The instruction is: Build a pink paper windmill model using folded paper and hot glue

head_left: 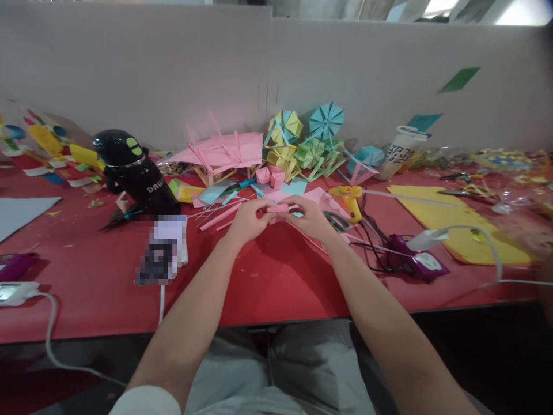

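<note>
A small folded pink paper piece (277, 208) is held between both hands over the red table. My left hand (253, 219) pinches its left side with thumb and fingers. On the right side, my right hand (307, 217) grips the same piece. Behind the hands lie pink and blue paper scraps (295, 186), and thin rolled pink strips (221, 217) are beside my left wrist. A yellow glue gun (351, 202) rests just right of my right hand, next to scissors with dark handles (337, 221).
Folded paper umbrellas (326, 121) lean at the back divider. A black bottle (137, 177) and phone (162, 253) are to the left. A purple power strip (417, 257) with cables, yellow sheets (458, 225) and a patterned cup (400, 153) lie right.
</note>
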The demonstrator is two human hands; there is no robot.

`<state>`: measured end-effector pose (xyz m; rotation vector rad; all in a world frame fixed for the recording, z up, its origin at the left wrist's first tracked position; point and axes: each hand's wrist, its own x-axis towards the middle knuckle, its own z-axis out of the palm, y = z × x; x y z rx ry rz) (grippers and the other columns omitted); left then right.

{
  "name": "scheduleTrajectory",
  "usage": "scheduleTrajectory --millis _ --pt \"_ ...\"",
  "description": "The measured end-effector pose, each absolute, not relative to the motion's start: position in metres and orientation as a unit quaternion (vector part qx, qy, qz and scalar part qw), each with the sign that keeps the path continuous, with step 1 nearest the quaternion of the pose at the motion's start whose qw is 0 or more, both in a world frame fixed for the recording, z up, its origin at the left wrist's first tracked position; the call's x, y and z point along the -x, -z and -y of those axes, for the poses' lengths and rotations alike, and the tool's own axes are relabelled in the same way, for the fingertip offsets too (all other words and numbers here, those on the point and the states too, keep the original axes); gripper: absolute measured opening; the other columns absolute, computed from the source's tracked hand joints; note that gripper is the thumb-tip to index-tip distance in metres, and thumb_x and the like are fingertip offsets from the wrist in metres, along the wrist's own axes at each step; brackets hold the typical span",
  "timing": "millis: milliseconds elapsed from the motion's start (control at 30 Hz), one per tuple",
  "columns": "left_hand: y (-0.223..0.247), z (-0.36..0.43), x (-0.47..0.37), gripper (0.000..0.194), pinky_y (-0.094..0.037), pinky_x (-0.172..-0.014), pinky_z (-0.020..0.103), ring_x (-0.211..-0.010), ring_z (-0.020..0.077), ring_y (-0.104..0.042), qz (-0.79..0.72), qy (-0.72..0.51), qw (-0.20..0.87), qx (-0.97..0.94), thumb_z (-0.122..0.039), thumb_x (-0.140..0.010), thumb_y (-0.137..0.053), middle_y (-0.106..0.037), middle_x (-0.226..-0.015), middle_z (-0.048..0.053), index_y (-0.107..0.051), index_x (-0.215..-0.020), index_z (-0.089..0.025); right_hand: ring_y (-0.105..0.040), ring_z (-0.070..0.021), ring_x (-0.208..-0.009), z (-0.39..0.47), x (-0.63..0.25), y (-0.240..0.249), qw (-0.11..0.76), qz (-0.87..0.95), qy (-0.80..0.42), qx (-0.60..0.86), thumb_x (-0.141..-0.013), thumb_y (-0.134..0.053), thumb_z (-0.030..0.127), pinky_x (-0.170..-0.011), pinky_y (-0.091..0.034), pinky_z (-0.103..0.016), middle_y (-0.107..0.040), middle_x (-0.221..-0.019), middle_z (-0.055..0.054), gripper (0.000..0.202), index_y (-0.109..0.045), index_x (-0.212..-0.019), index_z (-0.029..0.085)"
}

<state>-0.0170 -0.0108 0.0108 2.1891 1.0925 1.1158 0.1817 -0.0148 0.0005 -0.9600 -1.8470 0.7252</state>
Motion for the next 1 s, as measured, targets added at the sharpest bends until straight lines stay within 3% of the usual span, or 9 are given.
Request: scheduleTrajectory --millis 167,333,467,600,767,1000 --pt "-0.012 0.012 0.012 0.013 -0.053 -0.074 0.030 -0.079 0.0168 -0.067 -0.392 -0.442 0.298 -0.749 -0.021 -0.080 -0.065 -0.076 -0.089 0.005 -0.071 -0.090 -0.016 -0.066 -0.0205 -0.095 0.011 -0.182 0.001 0.471 0.696 -0.389 0.377 -0.080 -0.071 0.046 -0.082 -0.055 -0.036 -0.071 -0.106 -0.007 0.048 -0.064 -0.122 0.024" --pt "-0.011 0.014 0.008 0.016 -0.052 -0.073 0.028 -0.077 0.0155 -0.065 -0.376 -0.448 0.343 -0.735 -0.024 -0.077 -0.068 -0.073 -0.088 0.006 -0.068 -0.090 -0.015 -0.065 -0.0173 -0.082 0.007 -0.183 0.004 0.497 0.630 -0.472 0.364 -0.076 -0.074 0.046 -0.076 -0.054 -0.033 -0.070 -0.093 -0.005 0.047 -0.061 -0.114 0.022" --pt "-0.012 0.018 0.010 0.050 -0.051 -0.072 0.028 -0.074 0.0142 -0.063 -0.353 -0.428 0.406 -0.726 -0.027 -0.071 -0.077 -0.068 -0.081 0.002 -0.061 -0.116 -0.016 -0.062 -0.0150 -0.075 0.012 -0.186 -0.002 0.457 0.621 -0.516 0.373 -0.077 -0.074 0.043 -0.070 -0.053 -0.031 -0.068 -0.088 -0.003 0.048 -0.059 -0.117 0.022" --pt "-0.017 0.021 0.016 0.080 -0.049 -0.072 0.029 -0.076 0.0148 -0.063 -0.298 -0.377 0.492 -0.726 -0.026 -0.068 -0.079 -0.064 -0.080 -0.001 -0.046 -0.140 -0.021 -0.062 -0.0149 -0.083 0.017 -0.191 -0.007 0.424 0.641 -0.508 0.388 -0.078 -0.074 0.038 -0.073 -0.052 -0.029 -0.068 -0.097 -0.004 0.046 -0.062 -0.119 0.022" --pt "-0.022 0.024 0.019 0.075 -0.048 -0.075 0.030 -0.078 0.0146 -0.062 -0.294 -0.366 0.572 -0.673 -0.027 -0.075 -0.072 -0.065 -0.084 0.001 -0.045 -0.145 -0.024 -0.062 -0.0160 -0.085 0.016 -0.192 -0.006 0.426 0.621 -0.526 0.394 -0.075 -0.076 0.039 -0.072 -0.050 -0.029 -0.068 -0.094 -0.004 0.049 -0.063 -0.119 0.022" --pt "-0.024 0.021 0.015 0.071 -0.049 -0.076 0.032 -0.070 0.0143 -0.061 -0.318 -0.379 0.677 -0.544 -0.028 -0.078 -0.062 -0.063 -0.077 0.000 -0.045 -0.146 -0.018 -0.060 -0.0145 -0.077 0.015 -0.190 -0.005 0.423 0.580 -0.561 0.412 -0.070 -0.081 0.040 -0.068 -0.046 -0.028 -0.067 -0.087 -0.002 0.051 -0.066 -0.115 0.021"
